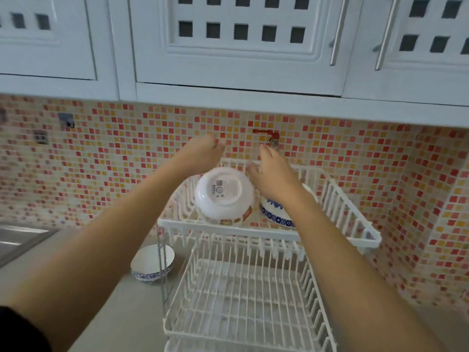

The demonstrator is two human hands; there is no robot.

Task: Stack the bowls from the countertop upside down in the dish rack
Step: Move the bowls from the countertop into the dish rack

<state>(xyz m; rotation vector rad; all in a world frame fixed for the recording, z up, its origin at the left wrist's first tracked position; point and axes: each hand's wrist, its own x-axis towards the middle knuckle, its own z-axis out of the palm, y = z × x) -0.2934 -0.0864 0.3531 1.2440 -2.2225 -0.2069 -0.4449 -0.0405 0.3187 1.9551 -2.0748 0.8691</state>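
A white bowl with an orange flower rim point(224, 196) lies upside down in the top tier of the white wire dish rack point(228, 226), a label on its base. Right of it sits an upside-down bowl with blue flowers point(275, 215), partly behind my right forearm. My left hand point(203, 153) hovers just above and behind the white bowl, blurred, holding nothing. My right hand point(275, 171) is over the rack's back right, fingers spread, apart from both bowls. A blue-patterned bowl point(152, 262) stands upright on the countertop left of the rack.
The rack's lower tier point(243, 295) holds nothing. A steel sink point(17, 240) lies at the far left. The mosaic tile wall carries a red hook point(266, 134) just behind my hands. White cabinets point(236, 47) hang overhead.
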